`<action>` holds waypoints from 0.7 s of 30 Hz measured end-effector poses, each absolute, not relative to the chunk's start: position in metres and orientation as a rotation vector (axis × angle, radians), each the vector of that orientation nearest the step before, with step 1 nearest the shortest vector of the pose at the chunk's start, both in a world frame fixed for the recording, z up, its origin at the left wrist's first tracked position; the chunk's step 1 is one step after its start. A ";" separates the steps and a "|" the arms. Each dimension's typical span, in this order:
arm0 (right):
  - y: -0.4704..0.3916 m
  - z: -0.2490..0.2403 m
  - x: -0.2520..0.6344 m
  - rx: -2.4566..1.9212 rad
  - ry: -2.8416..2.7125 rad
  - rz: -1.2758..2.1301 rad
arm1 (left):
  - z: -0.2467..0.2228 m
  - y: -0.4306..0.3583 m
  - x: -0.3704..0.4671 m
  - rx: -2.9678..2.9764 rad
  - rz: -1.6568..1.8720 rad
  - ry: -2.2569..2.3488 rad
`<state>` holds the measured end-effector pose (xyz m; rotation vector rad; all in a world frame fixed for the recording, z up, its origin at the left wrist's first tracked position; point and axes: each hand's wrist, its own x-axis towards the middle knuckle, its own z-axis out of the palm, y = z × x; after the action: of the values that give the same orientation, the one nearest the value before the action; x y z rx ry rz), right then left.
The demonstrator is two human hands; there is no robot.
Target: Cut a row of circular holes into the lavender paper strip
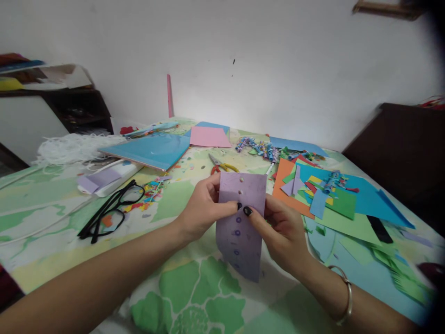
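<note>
Forearms (114,273) foremost; purple strip (247,236) held

My left hand (201,206) and right hand (287,229) pinch it, fingers nearly closed, above the flowered cloth (194,292). I judge it light, flexible, tearable; its long side edges suit gripping.

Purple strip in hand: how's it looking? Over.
Left hand, right hand: both holding purple strip. Holes above thumbs, ring marks below. Only thumbs in front; scissors beyond.

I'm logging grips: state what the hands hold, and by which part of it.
Purple paper, by its two long sides: left hand at the left edge, right hand at the right, thumbs on its front.
</note>
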<state>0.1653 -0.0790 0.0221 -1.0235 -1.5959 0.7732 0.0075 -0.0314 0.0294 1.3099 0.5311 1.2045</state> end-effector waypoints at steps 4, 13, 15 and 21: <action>-0.077 0.024 0.166 -0.999 -1.553 0.878 | 0.028 -0.030 0.006 1.302 1.183 0.500; -0.075 0.027 0.168 -0.915 -1.440 1.037 | 0.028 -0.031 0.004 1.251 1.137 0.470; -0.075 0.028 0.168 -0.897 -1.417 1.040 | 0.029 -0.030 0.003 1.237 1.108 0.460; -0.074 0.032 0.169 -0.879 -1.392 1.004 | 0.036 -0.028 -0.001 1.111 1.086 0.401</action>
<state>0.1687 -0.0739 0.0323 -0.8785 -1.3915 1.0038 -0.0006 -0.0282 0.0361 1.1110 0.4005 1.0863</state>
